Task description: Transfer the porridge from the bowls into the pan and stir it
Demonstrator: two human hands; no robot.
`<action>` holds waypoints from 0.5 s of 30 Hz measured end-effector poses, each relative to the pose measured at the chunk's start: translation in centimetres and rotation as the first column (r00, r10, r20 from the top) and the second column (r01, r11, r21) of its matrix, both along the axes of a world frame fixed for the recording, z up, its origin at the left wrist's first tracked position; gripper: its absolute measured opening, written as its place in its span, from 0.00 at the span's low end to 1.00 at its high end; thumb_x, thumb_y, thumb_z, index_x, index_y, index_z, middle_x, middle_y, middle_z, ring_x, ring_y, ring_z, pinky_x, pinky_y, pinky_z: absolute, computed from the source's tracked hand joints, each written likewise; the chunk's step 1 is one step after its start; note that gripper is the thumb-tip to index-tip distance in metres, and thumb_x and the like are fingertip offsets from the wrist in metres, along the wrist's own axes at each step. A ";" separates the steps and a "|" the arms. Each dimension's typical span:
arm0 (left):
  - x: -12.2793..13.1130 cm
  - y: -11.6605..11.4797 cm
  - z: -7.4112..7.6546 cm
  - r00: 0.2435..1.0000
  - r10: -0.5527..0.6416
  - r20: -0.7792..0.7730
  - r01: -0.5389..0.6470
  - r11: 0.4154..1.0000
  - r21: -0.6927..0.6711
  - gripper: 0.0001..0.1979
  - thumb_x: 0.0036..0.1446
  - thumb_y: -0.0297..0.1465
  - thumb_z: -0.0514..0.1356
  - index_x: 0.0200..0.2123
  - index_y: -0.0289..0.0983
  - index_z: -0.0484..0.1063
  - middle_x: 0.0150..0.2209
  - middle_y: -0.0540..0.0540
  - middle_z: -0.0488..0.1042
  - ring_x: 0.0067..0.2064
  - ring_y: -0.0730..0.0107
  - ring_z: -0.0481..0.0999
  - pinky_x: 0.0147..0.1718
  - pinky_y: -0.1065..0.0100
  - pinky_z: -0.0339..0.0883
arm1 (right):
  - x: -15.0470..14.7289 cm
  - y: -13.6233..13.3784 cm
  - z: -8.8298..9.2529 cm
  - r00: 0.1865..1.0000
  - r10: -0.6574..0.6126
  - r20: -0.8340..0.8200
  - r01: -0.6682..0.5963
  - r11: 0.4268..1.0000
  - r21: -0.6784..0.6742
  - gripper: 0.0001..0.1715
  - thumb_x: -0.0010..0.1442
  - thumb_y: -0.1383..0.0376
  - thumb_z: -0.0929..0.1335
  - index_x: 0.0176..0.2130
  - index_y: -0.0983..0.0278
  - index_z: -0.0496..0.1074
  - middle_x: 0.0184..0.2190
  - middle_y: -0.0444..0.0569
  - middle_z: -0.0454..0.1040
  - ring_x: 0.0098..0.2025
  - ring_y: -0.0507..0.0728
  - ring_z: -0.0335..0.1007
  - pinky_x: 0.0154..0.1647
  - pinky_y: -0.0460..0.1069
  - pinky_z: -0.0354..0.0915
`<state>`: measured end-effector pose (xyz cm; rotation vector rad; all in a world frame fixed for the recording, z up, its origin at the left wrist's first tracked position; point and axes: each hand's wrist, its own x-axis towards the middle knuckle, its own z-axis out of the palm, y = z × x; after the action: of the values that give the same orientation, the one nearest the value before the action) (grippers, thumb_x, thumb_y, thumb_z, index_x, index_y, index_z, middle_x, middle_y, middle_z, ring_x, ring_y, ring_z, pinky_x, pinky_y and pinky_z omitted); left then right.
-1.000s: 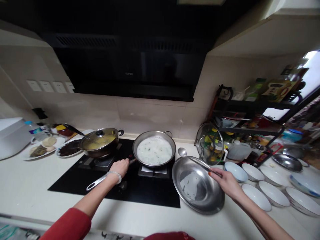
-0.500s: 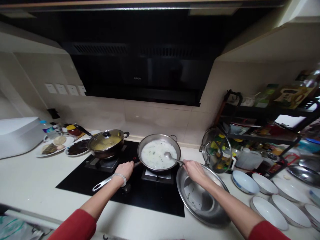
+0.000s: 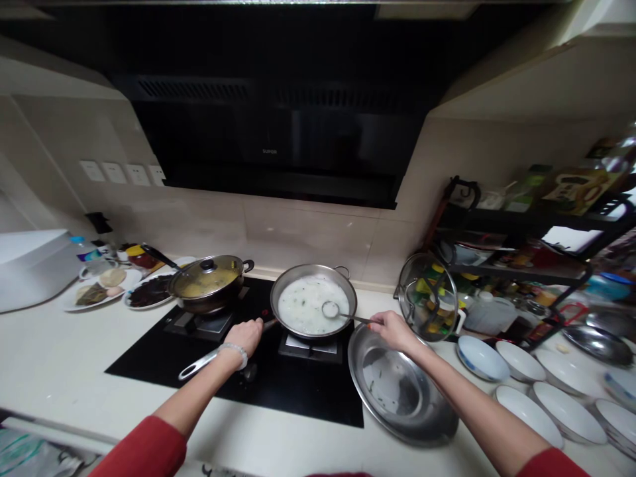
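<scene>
Over pan [image 3: 311,267], ladle [image 3: 348,317] lies L-R, bowl left, handle in right hand [image 3: 393,328].

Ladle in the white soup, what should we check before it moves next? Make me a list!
1. Right hand grips the ladle: ok, closed on its end.
2. Ladle's scoop in the soup: ok, it rests inside the pan.
3. Pan held steady: ok, left hand is closed on the pan handle.
4. Basin close by: ok, beside the pan, nearly bare.
5. Flame under the pan: cannot tell, hidden.
6. Bowls ready: ok, empty, right of the basin.
</scene>
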<state>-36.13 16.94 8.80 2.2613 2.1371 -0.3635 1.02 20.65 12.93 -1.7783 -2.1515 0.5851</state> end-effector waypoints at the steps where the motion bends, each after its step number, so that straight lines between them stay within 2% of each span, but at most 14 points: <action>1: 0.0 0.0 0.0 1.000 0.002 0.002 -0.002 1.000 -0.001 0.18 0.59 0.20 0.44 0.49 0.30 0.66 0.41 0.33 0.75 0.44 0.54 0.77 0.40 0.58 0.68 | 0.1 0.0 0.0 1.000 -0.003 -0.018 0.003 1.000 -0.001 0.12 0.53 0.62 0.65 0.30 0.64 0.78 0.26 0.48 0.77 0.33 0.56 0.70 0.34 0.47 0.59; 9: 0.1 0.0 0.3 1.000 0.006 0.011 -0.006 1.000 -0.005 0.19 0.58 0.20 0.43 0.49 0.30 0.66 0.41 0.32 0.75 0.44 0.53 0.77 0.39 0.57 0.68 | 0.7 -1.2 0.6 0.993 -0.027 -0.116 0.023 0.999 -0.040 0.14 0.52 0.61 0.65 0.31 0.66 0.78 0.27 0.49 0.78 0.34 0.57 0.72 0.37 0.48 0.62; 15: 0.1 -0.1 0.4 1.000 0.010 0.006 -0.010 1.000 -0.009 0.18 0.58 0.20 0.44 0.48 0.30 0.66 0.40 0.33 0.75 0.44 0.55 0.77 0.39 0.59 0.68 | 3.3 -3.1 1.3 0.955 -0.065 -0.291 0.044 0.996 -0.080 0.19 0.49 0.57 0.65 0.33 0.69 0.78 0.30 0.52 0.79 0.34 0.59 0.72 0.38 0.50 0.64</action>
<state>-36.05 16.86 9.18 2.2431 2.1394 -0.3648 4.29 17.53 14.26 -1.6597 -1.8969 0.8638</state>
